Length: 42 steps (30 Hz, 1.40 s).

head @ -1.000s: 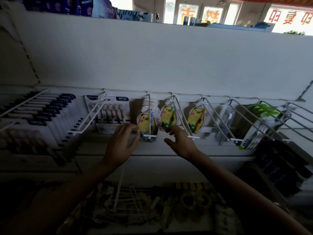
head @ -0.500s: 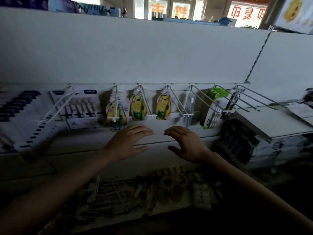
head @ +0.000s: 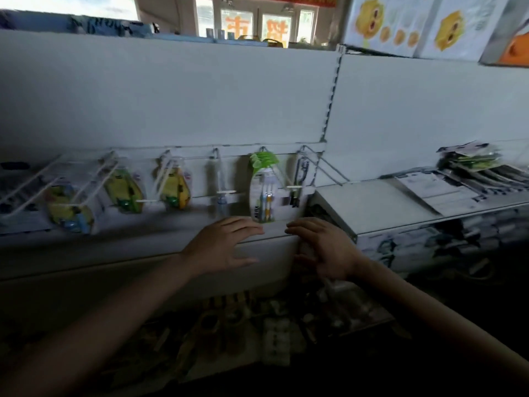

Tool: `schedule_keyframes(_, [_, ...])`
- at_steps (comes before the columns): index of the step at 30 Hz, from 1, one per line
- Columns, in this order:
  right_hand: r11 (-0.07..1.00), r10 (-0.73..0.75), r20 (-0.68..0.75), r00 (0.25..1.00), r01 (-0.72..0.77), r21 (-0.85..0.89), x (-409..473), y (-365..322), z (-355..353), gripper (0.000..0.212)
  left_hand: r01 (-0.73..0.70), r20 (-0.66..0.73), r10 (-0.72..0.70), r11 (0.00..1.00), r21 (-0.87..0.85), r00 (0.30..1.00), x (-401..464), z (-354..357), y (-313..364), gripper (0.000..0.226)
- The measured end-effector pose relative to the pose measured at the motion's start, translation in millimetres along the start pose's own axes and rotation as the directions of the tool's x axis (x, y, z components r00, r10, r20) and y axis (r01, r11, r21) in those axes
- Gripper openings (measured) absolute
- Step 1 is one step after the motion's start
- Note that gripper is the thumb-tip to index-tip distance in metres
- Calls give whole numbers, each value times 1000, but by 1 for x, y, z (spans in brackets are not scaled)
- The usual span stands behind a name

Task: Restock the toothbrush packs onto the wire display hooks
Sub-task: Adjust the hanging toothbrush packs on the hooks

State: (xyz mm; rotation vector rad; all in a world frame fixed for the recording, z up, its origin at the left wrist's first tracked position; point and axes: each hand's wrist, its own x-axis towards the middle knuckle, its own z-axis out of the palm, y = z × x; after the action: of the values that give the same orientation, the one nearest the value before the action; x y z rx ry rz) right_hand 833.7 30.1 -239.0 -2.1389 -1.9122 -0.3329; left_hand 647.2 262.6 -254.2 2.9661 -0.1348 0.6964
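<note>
both hands are empty. the left hand (head: 226,243) hovers with fingers straight and spread, and the right hand (head: 323,247) is beside it with fingers loosely extended, gripping nothing; the two are near each other but apart.

just above and between them hangs the green-topped toothbrush pack (head: 263,190) on its wire hook (head: 282,179), its lower edge close over the left hand's fingertips. up and to the left of the left hand, three yellow toothbrush packs (head: 174,186) hang on neighbouring hooks, with a slim clear pack (head: 220,193) on the hook nearer the hand. up and to the right of the right hand, a shelf (head: 372,204) carries a loose pile of packs (head: 481,164) lying flat, not hung.

judging by this, the row is partly stocked: most hooks in view carry only a pack or two, and the pile to the right looks like stock left to hang.

compared with half a second ago, the view has swung right: the yellow packs now sit far to the left, the green-topped pack is central, and the shelf pile is in plain view. both hands have stayed empty and travelled rightward with it.
</note>
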Motion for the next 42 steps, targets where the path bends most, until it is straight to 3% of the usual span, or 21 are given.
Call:
schedule_keyframes(8, [997, 74, -52, 996, -75, -16, -84, 142, -39, 49, -74, -7, 74, 997, -29, 997, 135, 69, 68, 60])
schedule_keyframes(25, [972, 180, 12, 984, -176, -153, -124, 399, -75, 57, -193, -3, 194, 978, -72, 981, 389, 205, 99, 56])
schedule_keyframes(34, [952, 265, 144, 954, -235, -194, -186, 561, -80, 67, -76, 68, 81, 994, -73, 994, 501, 297, 155, 58])
schedule_keyframes(39, [926, 375, 272, 887, -341, -163, -218, 645, -86, 90, -44, 226, 54, 998, -49, 973, 562, 350, 198, 74])
schedule_keyframes(42, [915, 403, 306, 863, -388, -113, -224, 685, -86, 84, 41, 271, -33, 999, -22, 962, 582, 362, 218, 74])
